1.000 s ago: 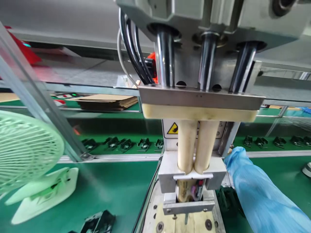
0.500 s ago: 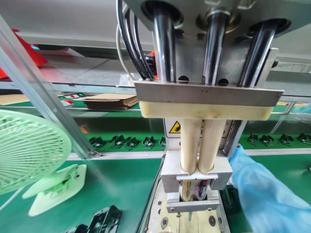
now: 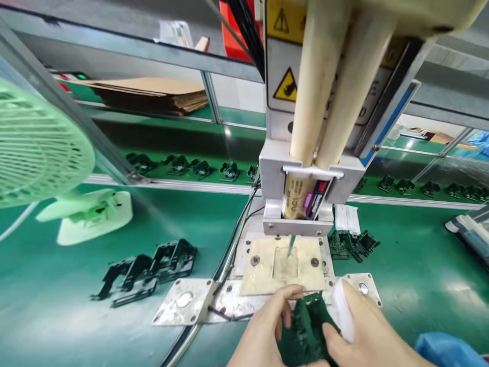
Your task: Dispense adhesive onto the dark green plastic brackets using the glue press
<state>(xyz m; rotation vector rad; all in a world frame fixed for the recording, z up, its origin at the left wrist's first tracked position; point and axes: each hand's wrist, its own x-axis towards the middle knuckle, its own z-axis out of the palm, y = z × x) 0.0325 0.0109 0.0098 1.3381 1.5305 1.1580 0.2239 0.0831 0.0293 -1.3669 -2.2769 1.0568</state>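
At the bottom of the view, my left hand (image 3: 263,326) and my right hand (image 3: 367,326) grip a dark green moulded plastic part (image 3: 305,326) between them. A smooth white piece (image 3: 341,311) shows against my right fingers; its kind I cannot make out. Just beyond the hands is the cream-coloured plate (image 3: 248,275) of a bench press, with a shallow recess in its middle. Above it, the press head holds two adhesive cartridges (image 3: 296,196) behind a white flange, and a thin nozzle (image 3: 291,244) points down at the recess.
Two dark plastic parts (image 3: 143,275) lie on the green bench to the left, near a green fan (image 3: 95,216). More parts (image 3: 353,244) sit right of the press beside white strips (image 3: 347,219). Metal button blocks (image 3: 185,300) flank the plate. A row of parts (image 3: 229,172) stands behind.
The view has tilted down towards the bench. A blue-sleeved arm reached behind the press on the right; now both hands are in front with the green plastic part.
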